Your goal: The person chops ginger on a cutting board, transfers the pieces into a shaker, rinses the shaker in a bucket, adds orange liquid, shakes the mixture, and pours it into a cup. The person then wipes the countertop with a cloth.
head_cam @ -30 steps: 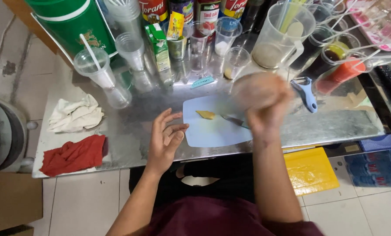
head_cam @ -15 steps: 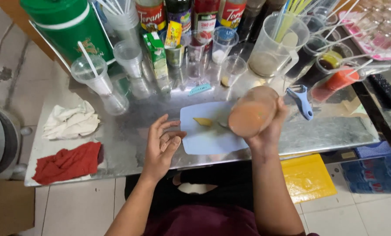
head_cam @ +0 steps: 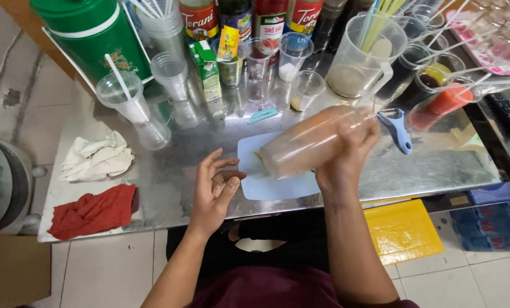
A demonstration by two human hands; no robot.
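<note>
My right hand (head_cam: 346, 162) grips a clear plastic shaker cup (head_cam: 309, 142) with a light brown drink in it, tilted on its side and blurred, above a small white cutting board (head_cam: 266, 182) on the steel counter (head_cam: 169, 177). A yellowish scrap on the board is mostly hidden behind the cup. My left hand (head_cam: 212, 191) hovers just left of the board, palm up, fingers apart, holding nothing.
A blue peeler (head_cam: 399, 130) lies right of the cup. Behind stand syrup bottles (head_cam: 272, 20), a green carton (head_cam: 204, 68), plastic cups (head_cam: 169, 74), a clear jug (head_cam: 360, 63) and a green cooler (head_cam: 95, 31). A white cloth (head_cam: 95, 157) and red cloth (head_cam: 92, 211) lie at left.
The shaker cup in my right hand has swung from end-on toward me to lying sideways, moving down and left over the board. My left hand stays open beside it.
</note>
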